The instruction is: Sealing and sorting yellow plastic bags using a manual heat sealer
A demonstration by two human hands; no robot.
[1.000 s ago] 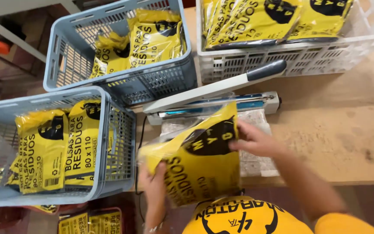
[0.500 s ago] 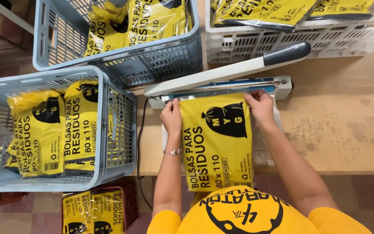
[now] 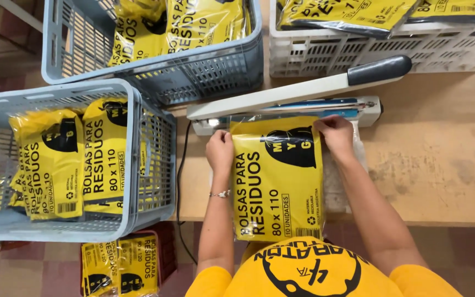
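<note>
A yellow packet of refuse bags [image 3: 277, 179] in clear film lies flat on the wooden bench [image 3: 441, 165], its top edge tucked under the raised arm of an impulse heat sealer [image 3: 292, 102] at the back of the bench. The left hand [image 3: 220, 151] is curled closed over the packet's upper left corner, fingers folded down on the film. The right hand [image 3: 335, 133] pinches the upper right corner, fingertips pressing the film near the sealing bar. Both hands hold the same packet, one at each top corner.

The packet looks light and limp, a soft stack of folded plastic inside a slick, glossy sleeve, so it is likely to slide and sag if lifted by one point. Holding it at both top corners, as now, seems the best way to keep the open edge taut and straight; the film there is thin and would wrinkle easily.

The sealer's bar hides the very edge of the film, so whether it lies square on the heating strip cannot be told. The packet's lower end hangs past the bench edge, above the person's yellow shirt [image 3: 309, 272]. A grey crate [image 3: 149, 159] on the left holds similar packets; two more crates at the top are cut off by the frame
</note>
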